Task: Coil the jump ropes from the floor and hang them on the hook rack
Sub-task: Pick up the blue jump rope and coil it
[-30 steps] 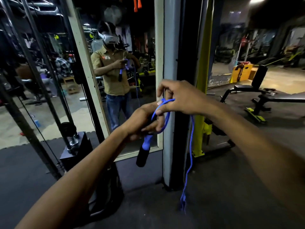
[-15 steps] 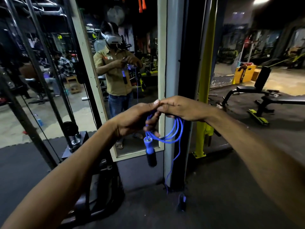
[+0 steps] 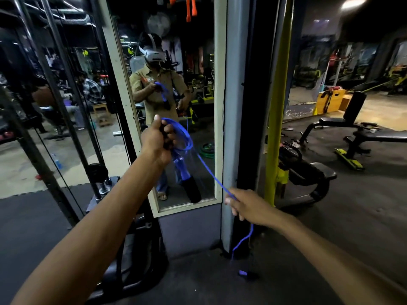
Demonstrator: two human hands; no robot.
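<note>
My left hand (image 3: 159, 140) is raised in front of the mirror and grips several loops of a blue jump rope (image 3: 187, 139). One black-and-blue handle (image 3: 189, 186) hangs below that fist. The rope runs taut down to the right into my right hand (image 3: 246, 205), which pinches it low beside the grey pillar. From there the rope drops to the floor, where the second handle (image 3: 245, 273) lies. No hook rack is identifiable in view.
A framed mirror (image 3: 217, 106) and a grey pillar (image 3: 233, 128) stand straight ahead, with a yellow post (image 3: 277, 119) to the right. Cable-machine bars (image 3: 55, 95) rise on the left. Weight benches (image 3: 352, 135) stand at right. Orange handles (image 3: 190, 7) hang overhead.
My hands were together at the coil; now my right hand has slid down and right along the rope, pulling it taut. My left hand has risen with the loops.
</note>
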